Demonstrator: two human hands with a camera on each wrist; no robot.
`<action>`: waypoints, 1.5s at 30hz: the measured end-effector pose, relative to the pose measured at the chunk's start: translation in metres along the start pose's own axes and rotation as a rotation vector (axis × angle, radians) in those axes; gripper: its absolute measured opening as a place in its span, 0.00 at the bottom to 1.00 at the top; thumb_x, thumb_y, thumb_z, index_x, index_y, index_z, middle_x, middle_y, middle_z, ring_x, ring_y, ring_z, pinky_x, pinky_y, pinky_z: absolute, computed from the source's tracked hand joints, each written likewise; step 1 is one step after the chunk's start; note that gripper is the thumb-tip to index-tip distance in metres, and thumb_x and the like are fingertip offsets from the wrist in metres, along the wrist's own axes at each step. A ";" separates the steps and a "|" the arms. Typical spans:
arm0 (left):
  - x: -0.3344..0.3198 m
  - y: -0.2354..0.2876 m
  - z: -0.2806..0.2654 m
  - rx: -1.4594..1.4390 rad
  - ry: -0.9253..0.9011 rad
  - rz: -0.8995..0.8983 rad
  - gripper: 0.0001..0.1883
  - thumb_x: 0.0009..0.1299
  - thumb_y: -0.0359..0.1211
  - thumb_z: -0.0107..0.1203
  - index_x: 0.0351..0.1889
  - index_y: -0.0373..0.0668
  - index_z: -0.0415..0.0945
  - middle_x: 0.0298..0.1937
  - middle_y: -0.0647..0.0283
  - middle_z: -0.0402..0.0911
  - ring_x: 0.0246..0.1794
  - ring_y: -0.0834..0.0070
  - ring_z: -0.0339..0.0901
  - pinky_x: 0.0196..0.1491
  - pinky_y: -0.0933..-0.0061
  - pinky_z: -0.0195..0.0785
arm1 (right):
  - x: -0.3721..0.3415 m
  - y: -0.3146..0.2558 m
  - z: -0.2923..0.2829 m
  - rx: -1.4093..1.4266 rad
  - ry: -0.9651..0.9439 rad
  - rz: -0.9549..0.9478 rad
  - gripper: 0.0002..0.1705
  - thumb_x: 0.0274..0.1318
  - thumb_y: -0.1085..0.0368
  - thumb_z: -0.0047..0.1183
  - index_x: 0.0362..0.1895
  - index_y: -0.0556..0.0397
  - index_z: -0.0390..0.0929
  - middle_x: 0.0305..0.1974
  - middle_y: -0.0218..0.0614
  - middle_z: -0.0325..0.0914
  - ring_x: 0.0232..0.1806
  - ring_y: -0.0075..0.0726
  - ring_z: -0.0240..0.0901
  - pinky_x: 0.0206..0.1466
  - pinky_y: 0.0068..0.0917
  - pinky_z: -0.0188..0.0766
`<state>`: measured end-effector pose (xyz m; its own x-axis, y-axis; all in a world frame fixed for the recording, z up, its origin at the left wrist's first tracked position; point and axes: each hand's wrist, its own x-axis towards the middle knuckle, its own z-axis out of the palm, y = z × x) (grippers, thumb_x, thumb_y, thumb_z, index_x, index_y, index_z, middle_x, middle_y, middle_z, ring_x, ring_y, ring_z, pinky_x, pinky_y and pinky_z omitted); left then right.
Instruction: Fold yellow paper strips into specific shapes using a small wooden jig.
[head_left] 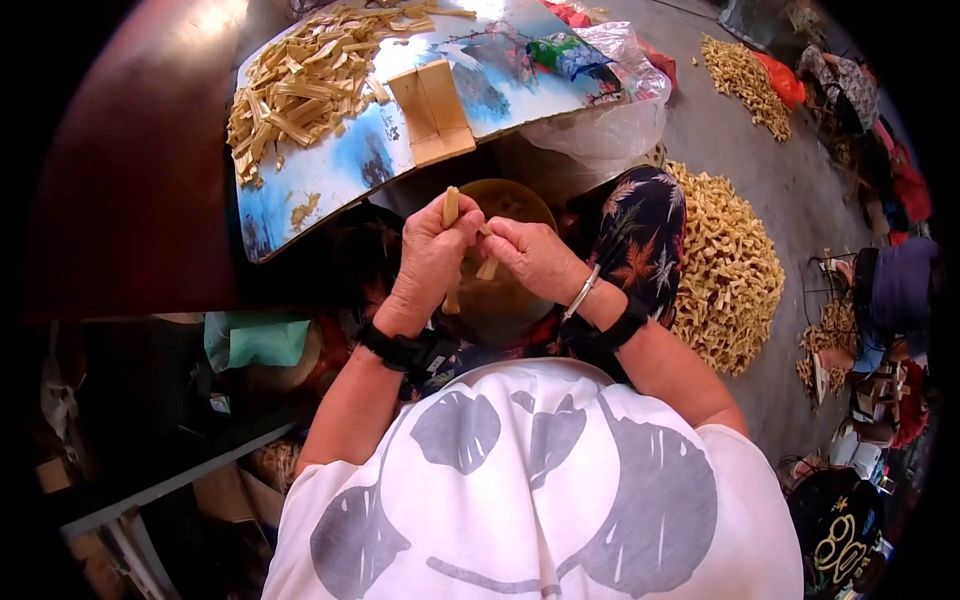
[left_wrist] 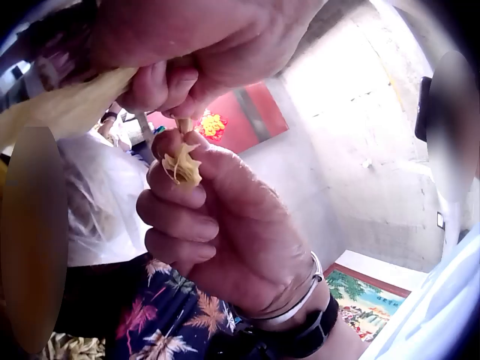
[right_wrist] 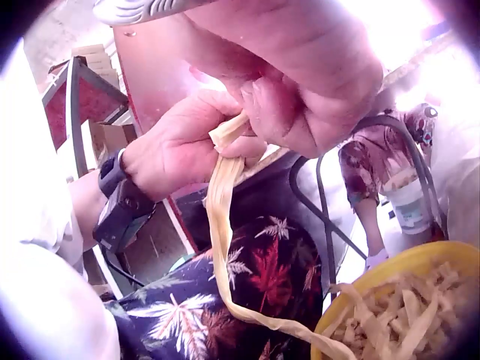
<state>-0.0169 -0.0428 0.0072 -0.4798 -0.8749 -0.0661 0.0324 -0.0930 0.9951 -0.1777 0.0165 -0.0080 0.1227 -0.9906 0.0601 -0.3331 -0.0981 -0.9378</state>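
Note:
Both hands meet over a yellow basin (right_wrist: 346, 285) between the knees. My left hand (head_left: 432, 252) grips a long, flat, pale-yellow strip (right_wrist: 218, 214), one end poking up above the fist in the head view. Its other end trails down over the patterned trouser leg to the basin in the right wrist view. Close beside it, my right hand (head_left: 540, 262) pinches part of a strip between thumb and fingers. A frayed end (left_wrist: 182, 171) sticks out at the right fingertips in the left wrist view. Curled fingers hide how the strip is looped between the hands. Cut strip pieces lie in the basin.
Ahead stands a painted tabletop (head_left: 385, 195) with a heap of loose strips (head_left: 300, 90), an L-shaped wooden piece (head_left: 432, 110) and a green packet (head_left: 568, 55). A large pile of small knotted pieces (head_left: 728, 275) covers the floor at right; a smaller pile (head_left: 742, 88) lies farther back.

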 end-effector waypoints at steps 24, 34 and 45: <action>-0.043 -0.034 0.011 0.190 -0.016 -0.032 0.06 0.72 0.28 0.56 0.31 0.42 0.74 0.24 0.73 0.72 0.24 0.88 0.65 0.28 0.85 0.59 | -0.023 0.020 0.006 0.333 0.079 0.336 0.13 0.63 0.59 0.55 0.35 0.56 0.77 0.24 0.26 0.75 0.26 0.18 0.69 0.31 0.20 0.68; -0.040 -0.045 -0.008 -0.038 0.030 -0.309 0.14 0.69 0.29 0.53 0.52 0.36 0.74 0.38 0.67 0.75 0.27 0.84 0.66 0.31 0.82 0.62 | -0.018 0.052 0.005 0.149 0.170 0.543 0.20 0.62 0.57 0.53 0.49 0.61 0.76 0.27 0.44 0.81 0.29 0.42 0.81 0.37 0.36 0.76; -0.036 -0.050 0.026 0.790 0.105 0.431 0.15 0.63 0.23 0.54 0.49 0.33 0.71 0.47 0.48 0.72 0.41 0.52 0.75 0.45 0.62 0.71 | -0.011 0.023 0.044 -0.181 0.308 -0.041 0.21 0.65 0.54 0.49 0.50 0.57 0.80 0.52 0.50 0.74 0.52 0.54 0.71 0.57 0.40 0.67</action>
<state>-0.0244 0.0061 -0.0383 -0.4819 -0.8005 0.3563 -0.4386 0.5724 0.6928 -0.1460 0.0291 -0.0451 -0.1388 -0.9650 0.2226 -0.4973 -0.1265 -0.8583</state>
